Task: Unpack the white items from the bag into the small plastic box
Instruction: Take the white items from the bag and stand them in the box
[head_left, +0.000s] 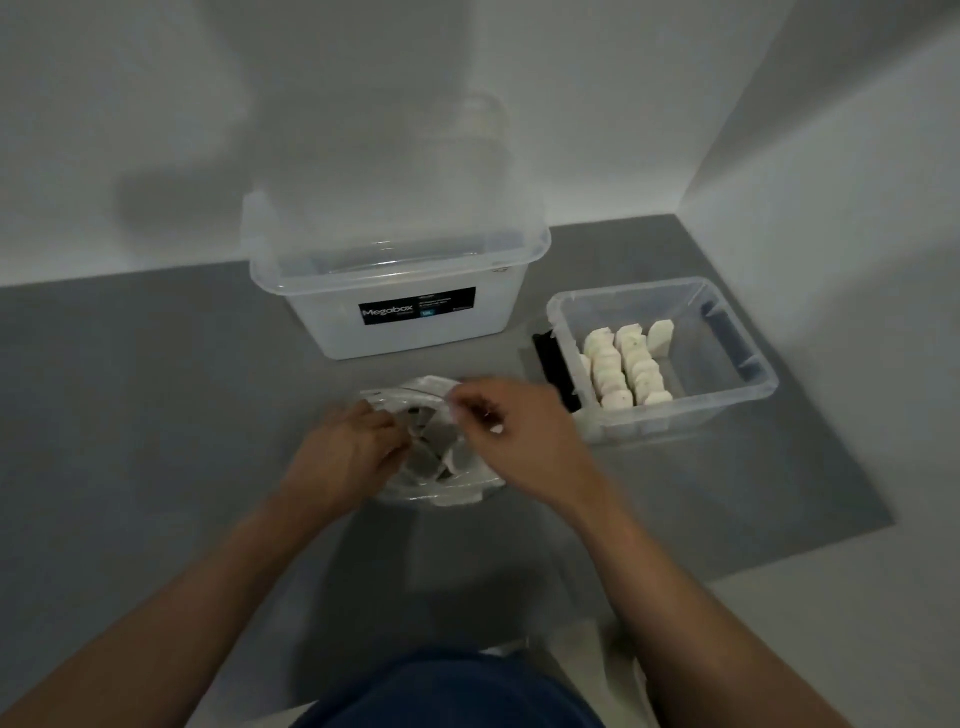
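The left hand (343, 452) grips the bag (452, 493) at its 9 o'clock edge with curled fingers, and the right hand (514, 436) pinches its 2 o'clock edge. At 2 o'clock from the bag, white items (626, 366) sit in rows in the small box (691, 415), with a black thing (553, 358) in between. The big box (322, 312) stands at 12 o'clock.

Two boxes (332, 332) (691, 415), one bag (447, 492), two hands (343, 452) (519, 441)

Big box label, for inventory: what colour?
The label is black with white lettering, seen in the head view.
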